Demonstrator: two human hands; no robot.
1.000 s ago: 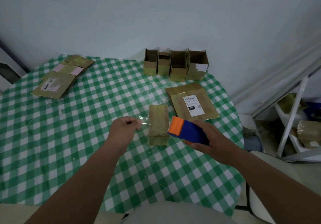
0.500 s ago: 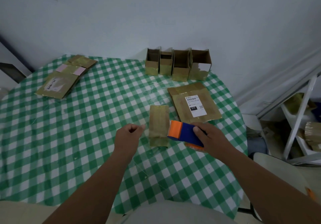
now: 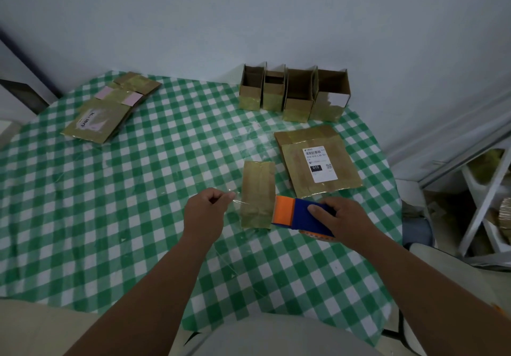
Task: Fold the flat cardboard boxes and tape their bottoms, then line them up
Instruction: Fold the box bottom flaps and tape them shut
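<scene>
A small flat cardboard box (image 3: 257,193) lies on the green checked table (image 3: 116,217) in front of me. My right hand (image 3: 344,221) grips a blue and orange tape dispenser (image 3: 301,215) at the box's lower right corner. My left hand (image 3: 206,212) pinches the end of a clear tape strip (image 3: 240,202) stretched from the dispenser across the box. A larger flat box with a white label (image 3: 318,163) lies to the right. Several folded boxes (image 3: 293,94) stand in a row at the back by the wall.
A pile of flat boxes (image 3: 106,112) lies at the table's back left. A white shelf frame (image 3: 486,198) with cardboard stands on the right, beyond the table edge. A white chair (image 3: 442,267) sits near my right arm.
The dispenser has dropped to the small box's lower right corner. My left hand stays left of the box, holding the tape end, and the strip now spans the box.
</scene>
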